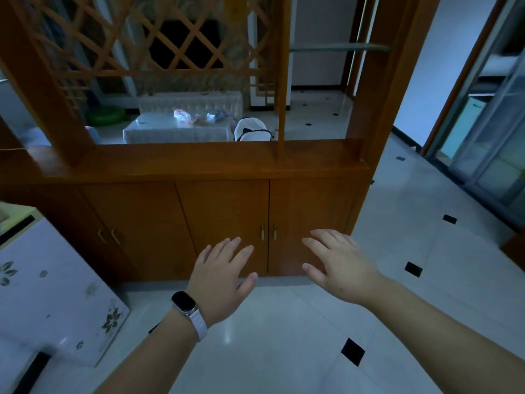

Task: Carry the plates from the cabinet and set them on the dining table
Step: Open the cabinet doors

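Facing the brown wooden cabinet (221,211), you hold both arms stretched out in front of you, palms down. Your left hand (220,273) is fully open, its fingers straight and spread, and it grips nothing; a black-faced smartwatch on a white band (184,304) sits on that wrist. Your right hand (338,265) is open in the same way, fingers fanned and slightly relaxed, also with nothing in it. Both hands appear over the lower part of the two right-hand doors, one on each side of the seam where the pair of small brass door handles (268,232) hangs. Whether any fingertip touches the wood cannot be told.

All the cabinet doors are closed, so the plates cannot be seen from here. A second pair of handles (109,237) sits on the doors further left. Above the cabinet's top ledge rises a wooden diamond lattice screen (159,38), with a glass shelf (338,48) to its right. Through the opening you can see a low table under a white cloth (176,130) in the next room. At your left is a white tabletop printed with dark flowers (51,294). You stand on a glossy white tiled floor with small black diamond insets (270,336).
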